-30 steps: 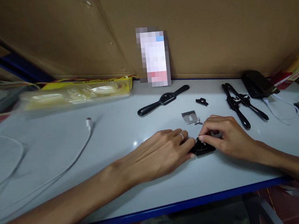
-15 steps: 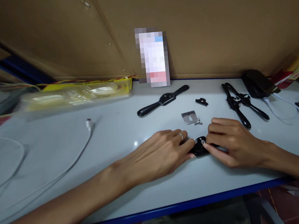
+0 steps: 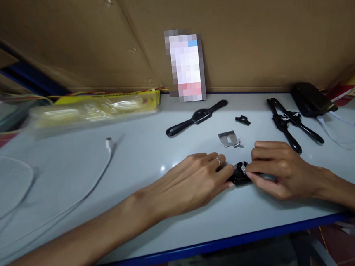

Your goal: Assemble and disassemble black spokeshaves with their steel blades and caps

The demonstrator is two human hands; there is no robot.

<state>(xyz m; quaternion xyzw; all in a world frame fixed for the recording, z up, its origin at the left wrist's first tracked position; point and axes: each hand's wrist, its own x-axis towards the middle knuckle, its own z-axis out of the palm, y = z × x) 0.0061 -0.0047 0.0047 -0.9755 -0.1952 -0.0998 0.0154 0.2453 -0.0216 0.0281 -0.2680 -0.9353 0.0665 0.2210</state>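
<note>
A small black tool body (image 3: 239, 174) lies on the white table between my two hands. My left hand (image 3: 191, 185) rests on its left end, fingers curled over it, a ring on one finger. My right hand (image 3: 279, 169) pinches a small silver screw (image 3: 243, 168) on top of the body with thumb and forefinger. Just behind lie a flat silver blade (image 3: 227, 138) with a wing screw (image 3: 237, 145) beside it, and a small black clamp piece (image 3: 242, 120).
A second black two-handled tool (image 3: 196, 118) lies further back. Two more black tools (image 3: 285, 122) and a black pouch (image 3: 309, 99) sit at the right. A white cable (image 3: 85, 186) crosses the left side; yellow packaging (image 3: 94, 109) lies along the cardboard wall. The table's blue front edge (image 3: 224, 240) is close.
My right hand has shifted from above the black body to its right side, fingertips now on the silver screw. The left hand stays put.
</note>
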